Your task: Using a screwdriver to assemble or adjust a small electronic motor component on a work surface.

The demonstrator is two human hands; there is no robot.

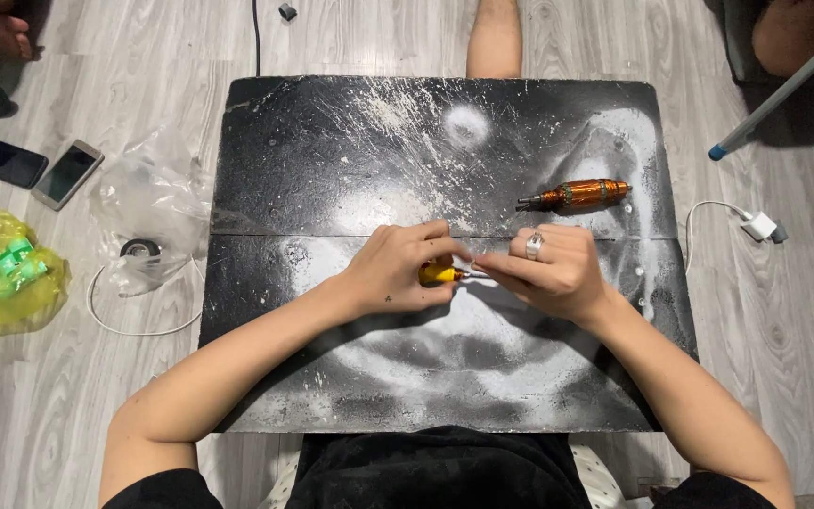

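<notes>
Left hand [396, 271] grasps a small yellow tool [437, 274] at board centre. Right hand [550, 269], ring on one finger, pinches the tool's thin metal tip at its 3 o'clock side. Both rest on the black, white-dusted board [332, 170]. An orange rotary handpiece [579, 195] lies at 2 o'clock, well apart

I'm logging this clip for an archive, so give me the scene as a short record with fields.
surface: black board, dusted white, on a grey wood floor
left hand: holds a small yellow tool
right hand: ringed, pinching at the tool's tip
on board: orange rotary tool
floor left: two phones, yellow bag, clear bag
floor right: white charger
</notes>
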